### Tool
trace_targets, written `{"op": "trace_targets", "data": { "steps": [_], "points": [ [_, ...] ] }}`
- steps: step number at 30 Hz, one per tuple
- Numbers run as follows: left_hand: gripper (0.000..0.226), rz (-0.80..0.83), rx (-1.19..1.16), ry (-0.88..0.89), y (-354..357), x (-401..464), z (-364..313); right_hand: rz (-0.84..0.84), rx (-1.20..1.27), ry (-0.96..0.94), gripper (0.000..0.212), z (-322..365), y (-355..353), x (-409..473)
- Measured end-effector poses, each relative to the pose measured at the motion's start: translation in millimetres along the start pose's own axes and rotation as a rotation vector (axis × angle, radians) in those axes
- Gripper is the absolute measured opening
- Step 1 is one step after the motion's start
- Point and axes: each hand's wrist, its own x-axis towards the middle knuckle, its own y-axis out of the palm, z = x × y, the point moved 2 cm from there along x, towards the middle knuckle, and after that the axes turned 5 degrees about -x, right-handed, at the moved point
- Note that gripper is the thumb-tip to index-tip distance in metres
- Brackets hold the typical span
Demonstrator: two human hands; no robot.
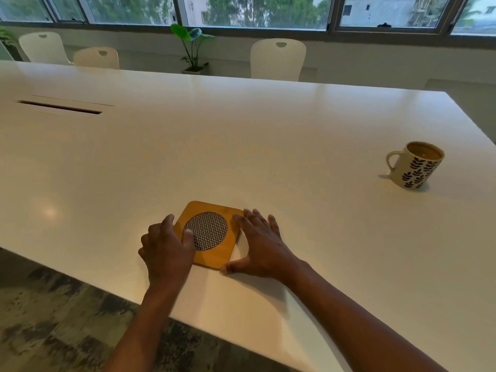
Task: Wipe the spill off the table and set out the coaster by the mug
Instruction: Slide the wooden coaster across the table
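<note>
Both hands touch the wooden coaster (208, 233) lying flat on the white table (268, 146). The left hand (166, 248) presses its left edge; the right hand (261, 242) lies spread along its right side. The patterned mug (414, 165) stands well apart.

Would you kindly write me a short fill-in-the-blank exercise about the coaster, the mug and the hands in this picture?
1. The wooden coaster lies flat on the white ____.
2. The left hand rests its thumb on the coaster's round ____ insert.
3. The mug, patterned with dark leaves, stands far off on the person's ____ side.
4. The right hand lies spread, with its fingers touching the coaster's right ____.

Missing words: table; woven; right; edge
</note>
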Motion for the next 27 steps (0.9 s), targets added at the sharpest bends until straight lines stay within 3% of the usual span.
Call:
{"op": "trace_targets", "data": {
  "steps": [17, 27],
  "points": [
    [0.047, 0.184, -0.333, -0.144, -5, 7, -18, -0.052, 0.151, -0.057, 0.118, -26, -22, -18],
    [0.053, 0.318, -0.302, -0.033, 31, -34, -84, -0.068, 0.346, 0.041, 0.121, -93, -59, -79]
  ]
}}
